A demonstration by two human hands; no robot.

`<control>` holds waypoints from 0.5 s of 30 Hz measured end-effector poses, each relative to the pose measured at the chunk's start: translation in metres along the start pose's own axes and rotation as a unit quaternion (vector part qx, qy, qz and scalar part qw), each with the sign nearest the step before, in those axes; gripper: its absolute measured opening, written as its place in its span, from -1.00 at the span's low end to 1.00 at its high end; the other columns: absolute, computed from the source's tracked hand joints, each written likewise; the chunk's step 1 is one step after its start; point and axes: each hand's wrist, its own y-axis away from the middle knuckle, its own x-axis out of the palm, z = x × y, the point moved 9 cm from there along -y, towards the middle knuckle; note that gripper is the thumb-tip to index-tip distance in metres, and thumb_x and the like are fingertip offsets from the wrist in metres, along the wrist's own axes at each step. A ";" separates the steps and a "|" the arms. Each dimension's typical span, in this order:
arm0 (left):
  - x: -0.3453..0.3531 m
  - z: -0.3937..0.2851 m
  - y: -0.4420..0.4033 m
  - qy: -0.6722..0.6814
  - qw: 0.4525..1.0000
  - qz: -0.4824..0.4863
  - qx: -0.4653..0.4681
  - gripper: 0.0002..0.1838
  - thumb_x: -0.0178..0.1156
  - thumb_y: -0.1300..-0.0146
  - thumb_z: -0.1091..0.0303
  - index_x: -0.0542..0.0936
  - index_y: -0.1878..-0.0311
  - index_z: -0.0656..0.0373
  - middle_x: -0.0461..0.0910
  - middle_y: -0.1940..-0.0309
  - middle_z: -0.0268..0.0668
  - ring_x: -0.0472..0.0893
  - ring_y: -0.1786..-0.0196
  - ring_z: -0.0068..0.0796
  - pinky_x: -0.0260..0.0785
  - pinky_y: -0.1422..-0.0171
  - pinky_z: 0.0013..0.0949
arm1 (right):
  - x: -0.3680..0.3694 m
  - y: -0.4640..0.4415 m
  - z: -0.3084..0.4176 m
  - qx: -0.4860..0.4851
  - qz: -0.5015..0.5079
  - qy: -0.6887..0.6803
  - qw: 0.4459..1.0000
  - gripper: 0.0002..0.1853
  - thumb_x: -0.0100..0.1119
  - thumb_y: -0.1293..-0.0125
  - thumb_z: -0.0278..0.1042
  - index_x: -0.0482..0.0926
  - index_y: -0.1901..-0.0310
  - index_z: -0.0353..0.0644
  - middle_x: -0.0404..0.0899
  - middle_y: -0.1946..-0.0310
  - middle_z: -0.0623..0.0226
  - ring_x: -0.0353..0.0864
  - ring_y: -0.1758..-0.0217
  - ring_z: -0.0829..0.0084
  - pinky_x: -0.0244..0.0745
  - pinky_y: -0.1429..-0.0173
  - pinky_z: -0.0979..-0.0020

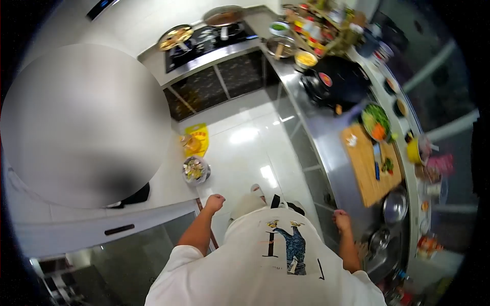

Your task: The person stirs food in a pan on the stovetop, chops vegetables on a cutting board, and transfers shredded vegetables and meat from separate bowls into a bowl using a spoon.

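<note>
My left hand (215, 203) hangs beside my body over the floor, its fingers curled and nothing showing in them. The bin with a bag and food scraps (194, 170) is the thing nearest to it. On the other side, my right hand (342, 221) is also loosely closed, by the edge of the steel counter (323, 133), with no object visible in it. Along that counter lie a wooden cutting board (361, 167) and a knife with a blue handle (377, 162). Beside the board is a bowl of cut greens and carrot (376, 122).
Two pans, one with food (175, 38) and one lidded (223, 16), sit on the black stove (208, 44). A black appliance (337, 81) and a metal bowl (395, 205) are on the counter. An oil bottle (191, 143) stands on the floor. A blurred disc hides the left side.
</note>
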 end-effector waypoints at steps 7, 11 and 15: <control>-0.059 0.048 0.010 0.096 0.990 -0.072 -0.074 -0.75 0.19 -0.10 0.23 0.65 0.33 0.24 0.60 0.56 -0.21 0.56 0.50 -0.41 0.40 0.38 -0.31 | 0.121 -0.039 0.152 -0.037 0.152 0.029 0.987 -0.84 0.09 -0.34 -0.24 0.55 0.24 -0.14 0.58 0.45 0.35 0.56 0.49 0.47 0.47 0.45 0.45; -0.064 0.092 0.028 0.133 0.976 -0.111 -0.132 -0.73 0.17 -0.12 0.23 0.64 0.31 0.27 0.61 0.52 -0.19 0.58 0.48 -0.39 0.42 0.36 -0.29 | 0.178 -0.073 0.199 -0.046 0.215 0.093 0.971 -0.90 0.09 -0.32 -0.34 0.54 0.27 -0.14 0.55 0.51 0.35 0.53 0.54 0.49 0.44 0.51 0.46; -0.045 0.138 0.053 0.174 0.952 -0.109 -0.226 -0.74 0.13 -0.09 0.26 0.62 0.35 0.30 0.60 0.52 -0.15 0.59 0.49 -0.33 0.42 0.36 -0.25 | 0.236 -0.091 0.277 -0.095 0.236 0.183 0.949 -0.92 0.10 -0.26 -0.43 0.56 0.36 -0.15 0.51 0.58 0.37 0.47 0.60 0.52 0.38 0.56 0.47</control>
